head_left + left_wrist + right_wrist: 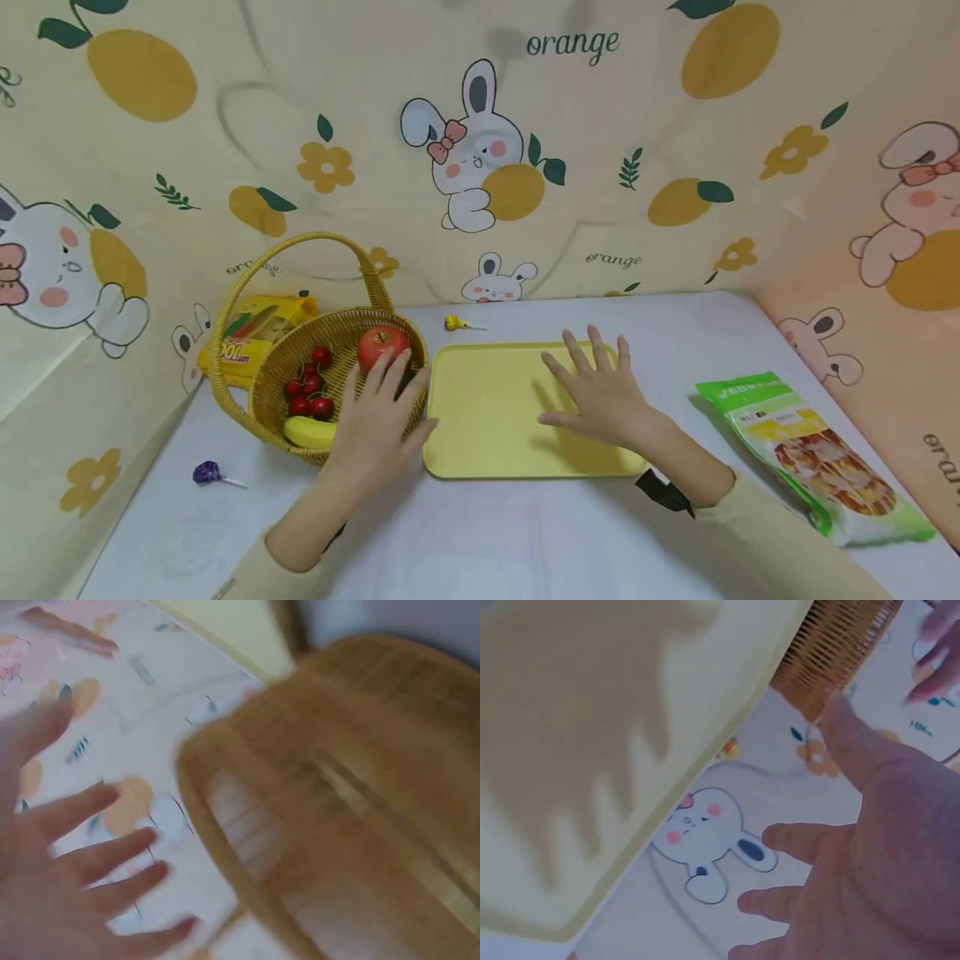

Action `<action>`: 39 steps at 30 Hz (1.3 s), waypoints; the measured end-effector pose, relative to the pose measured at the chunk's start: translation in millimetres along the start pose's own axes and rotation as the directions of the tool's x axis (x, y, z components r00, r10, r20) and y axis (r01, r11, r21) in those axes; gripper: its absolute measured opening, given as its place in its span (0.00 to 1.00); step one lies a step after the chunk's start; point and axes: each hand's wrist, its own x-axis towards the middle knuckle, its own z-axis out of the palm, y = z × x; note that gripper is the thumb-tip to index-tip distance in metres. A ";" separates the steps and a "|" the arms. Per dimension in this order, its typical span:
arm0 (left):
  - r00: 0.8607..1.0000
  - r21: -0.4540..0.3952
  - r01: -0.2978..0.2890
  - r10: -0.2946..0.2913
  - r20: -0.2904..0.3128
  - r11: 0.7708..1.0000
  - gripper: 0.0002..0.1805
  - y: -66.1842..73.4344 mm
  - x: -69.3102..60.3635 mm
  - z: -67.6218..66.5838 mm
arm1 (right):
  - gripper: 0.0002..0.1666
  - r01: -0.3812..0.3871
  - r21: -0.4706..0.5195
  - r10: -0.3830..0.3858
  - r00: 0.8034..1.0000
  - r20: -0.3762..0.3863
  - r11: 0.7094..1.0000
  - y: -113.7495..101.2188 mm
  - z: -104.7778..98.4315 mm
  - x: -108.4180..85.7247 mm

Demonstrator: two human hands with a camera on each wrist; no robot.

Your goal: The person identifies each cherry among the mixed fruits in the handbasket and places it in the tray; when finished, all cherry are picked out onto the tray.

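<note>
In the head view, a wicker basket with a tall handle holds a red apple, several cherries and a banana. My left hand, fingers spread, hovers over the basket's right side and holds nothing; its fingertips overlap the apple in this view, and I cannot tell whether they touch. Over the right part of a yellow tray my right hand is spread, casting a shadow. The left wrist view shows the left palm beside the blurred basket; the right wrist view shows the right palm near the tray.
Behind the basket at the left lies a yellow package. A purple lollipop is at the front left, and a yellow lollipop lies behind the tray. On the right rests a green and white food bag. Patterned cloth stands behind.
</note>
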 end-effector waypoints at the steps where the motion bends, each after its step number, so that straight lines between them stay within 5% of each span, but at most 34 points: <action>1: 0.995 -0.032 -0.011 0.008 -0.102 0.999 0.30 -5.8 -7.6 -4.5 | 0.50 -0.003 0.010 0.003 1.000 0.002 1.000 2.0 0.9 -1.0; 3: 0.948 -0.085 -0.031 0.002 -0.318 0.996 0.22 -18.1 -22.7 -13.4 | 0.49 -0.008 0.030 0.008 1.000 0.000 1.000 5.5 2.3 -2.8; 4: 0.907 -0.105 -0.035 -0.012 -0.421 0.994 0.21 -24.1 -29.4 -18.2 | 0.49 -0.010 0.039 0.010 1.000 -0.002 0.999 7.2 3.5 -3.3; 6: 0.790 -0.123 0.001 -0.076 -0.608 0.992 0.21 -35.9 -41.5 -25.5 | 0.48 -0.005 0.046 0.005 1.000 -0.009 0.999 9.9 5.6 -4.1; 8: 0.681 -0.169 0.088 -0.183 -0.709 0.982 0.24 -47.2 -53.4 -30.7 | 0.48 0.004 0.052 -0.003 1.000 -0.017 0.999 11.2 7.0 -4.3; 9: 0.644 -0.204 0.134 -0.242 -0.726 0.970 0.26 -52.5 -59.6 -32.4 | 0.48 0.011 0.056 -0.010 1.000 -0.022 0.998 11.3 7.6 -4.1; 10: 0.623 -0.246 0.183 -0.306 -0.720 0.952 0.30 -57.5 -65.7 -33.2 | 0.48 0.019 0.059 -0.018 0.999 -0.027 0.998 11.3 8.5 -3.6; 11: 0.616 -0.290 0.231 -0.370 -0.695 0.929 0.33 -61.7 -71.8 -33.3 | 0.47 0.029 0.064 -0.027 0.999 -0.033 0.998 10.8 9.2 -3.0; 12: 0.624 -0.331 0.280 -0.432 -0.651 0.901 0.36 -65.4 -77.7 -33.2 | 0.47 0.038 0.068 -0.035 0.999 -0.038 0.997 10.2 10.0 -2.0; 15: 0.674 -0.456 0.377 -0.577 -0.461 0.806 0.48 -72.4 -89.7 -30.2 | 0.48 0.055 0.077 -0.051 0.998 -0.046 0.996 8.2 12.7 1.7; 17: 0.690 -0.536 0.414 -0.638 -0.342 0.736 0.58 -74.8 -92.4 -26.0 | 0.48 0.063 0.074 -0.059 0.997 -0.050 0.995 6.7 14.0 4.7; 21: 0.685 -0.660 0.459 -0.710 -0.163 0.594 0.59 -76.8 -93.3 -17.9 | 0.47 0.074 0.066 -0.070 0.996 -0.055 0.995 3.6 14.2 10.0; 25: 0.680 -0.726 0.467 -0.730 -0.071 0.505 0.53 -78.2 -95.1 -11.7 | 0.47 0.078 0.051 -0.075 0.995 -0.064 0.996 1.6 13.7 14.8; 28: 0.673 -0.757 0.454 -0.738 -0.054 0.470 0.51 -80.2 -95.9 -8.1 | 0.47 0.081 0.048 -0.078 0.995 -0.069 0.996 0.7 12.7 18.8; 39: 0.642 -0.756 0.475 -0.765 -0.053 0.450 0.41 -83.1 -100.6 -5.2 | 0.43 0.164 0.133 -0.154 0.984 -0.086 0.977 -21.6 -3.2 60.3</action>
